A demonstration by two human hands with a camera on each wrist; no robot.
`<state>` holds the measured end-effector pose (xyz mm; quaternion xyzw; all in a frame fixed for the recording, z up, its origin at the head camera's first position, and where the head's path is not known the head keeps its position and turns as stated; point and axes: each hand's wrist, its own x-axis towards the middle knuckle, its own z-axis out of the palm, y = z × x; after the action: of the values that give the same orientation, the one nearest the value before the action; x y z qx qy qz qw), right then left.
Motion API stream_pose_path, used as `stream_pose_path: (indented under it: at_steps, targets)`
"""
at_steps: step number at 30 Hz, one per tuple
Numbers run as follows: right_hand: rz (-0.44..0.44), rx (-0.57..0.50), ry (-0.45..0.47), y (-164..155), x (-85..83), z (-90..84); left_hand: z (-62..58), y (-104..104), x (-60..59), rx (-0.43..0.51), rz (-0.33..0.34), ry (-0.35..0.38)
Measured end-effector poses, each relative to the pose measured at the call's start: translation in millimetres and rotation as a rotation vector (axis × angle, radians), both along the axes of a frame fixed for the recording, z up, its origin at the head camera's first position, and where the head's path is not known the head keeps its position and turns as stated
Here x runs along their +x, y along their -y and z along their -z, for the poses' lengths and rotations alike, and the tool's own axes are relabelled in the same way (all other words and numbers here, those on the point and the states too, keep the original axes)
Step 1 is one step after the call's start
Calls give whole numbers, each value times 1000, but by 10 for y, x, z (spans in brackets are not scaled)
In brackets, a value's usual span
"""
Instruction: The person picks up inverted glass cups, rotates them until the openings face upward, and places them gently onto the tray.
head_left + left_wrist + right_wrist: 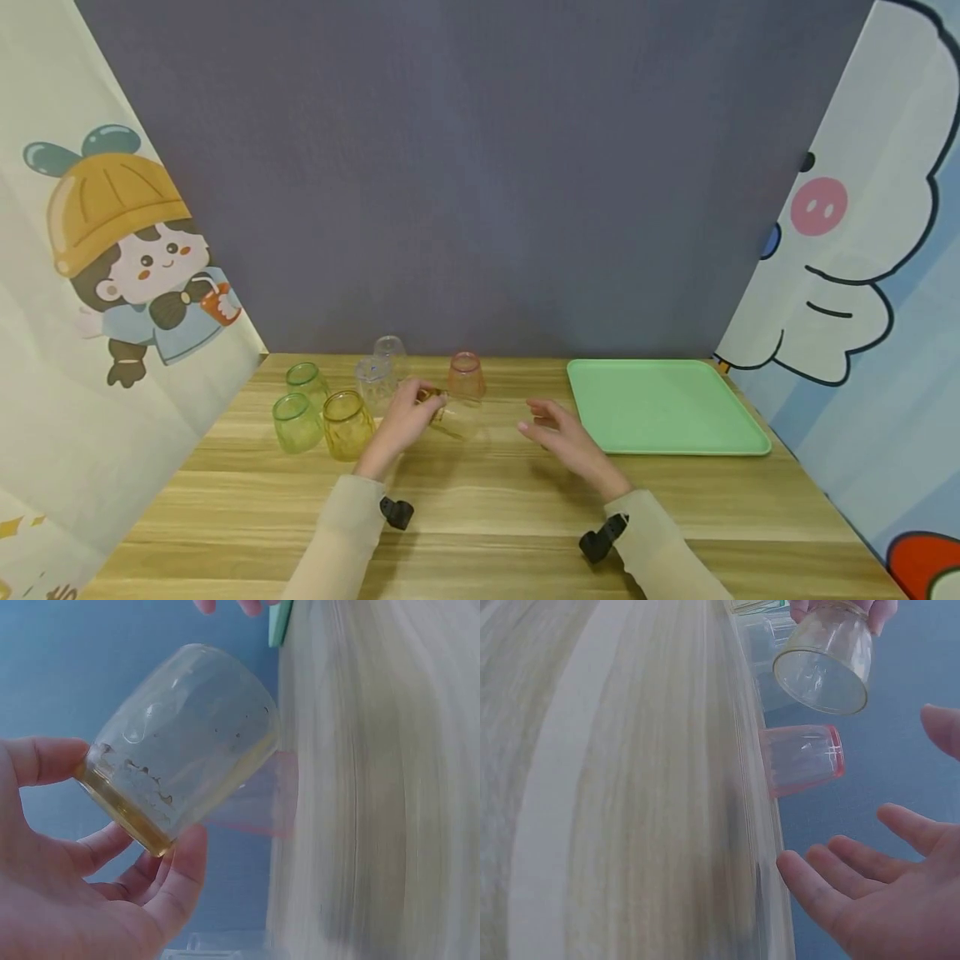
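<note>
My left hand (405, 421) grips a pale amber drinking glass (187, 735) by its thick base, thumb on one side and fingers on the other. The glass is tilted, its mouth turned toward my right hand; in the right wrist view its rim (821, 681) faces the camera. Held over the table, it looks empty. My right hand (566, 439) hovers to the right with fingers spread and slightly bent, touching nothing. A pink glass (467, 379) stands just behind the held one.
Left of my left hand stand two green glasses (297, 427), a yellow glass (348, 432) and two clear glasses (374, 385). A light green tray (667, 408) lies at the right of the wooden table (480, 533). A grey panel (480, 183) rises behind.
</note>
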<state>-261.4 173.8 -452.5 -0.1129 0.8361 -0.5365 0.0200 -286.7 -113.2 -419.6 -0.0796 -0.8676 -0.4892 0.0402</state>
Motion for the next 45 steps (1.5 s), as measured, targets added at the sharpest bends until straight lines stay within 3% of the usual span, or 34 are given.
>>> stream_pose_path:
  at_steps: [7,22,31,45]
  targets:
    - [-28,-23,-15,14,43,-30,14,-16,31,64,24,19]
    - [-47,-63,-69,35,67,-93,51,-107,63,300,122,140]
    - [-50,-102,-93,43,72,-108,48,-166,67,357,134,152]
    - [-81,-165,-112,43,95,-157,26,-271,95,396,148,101]
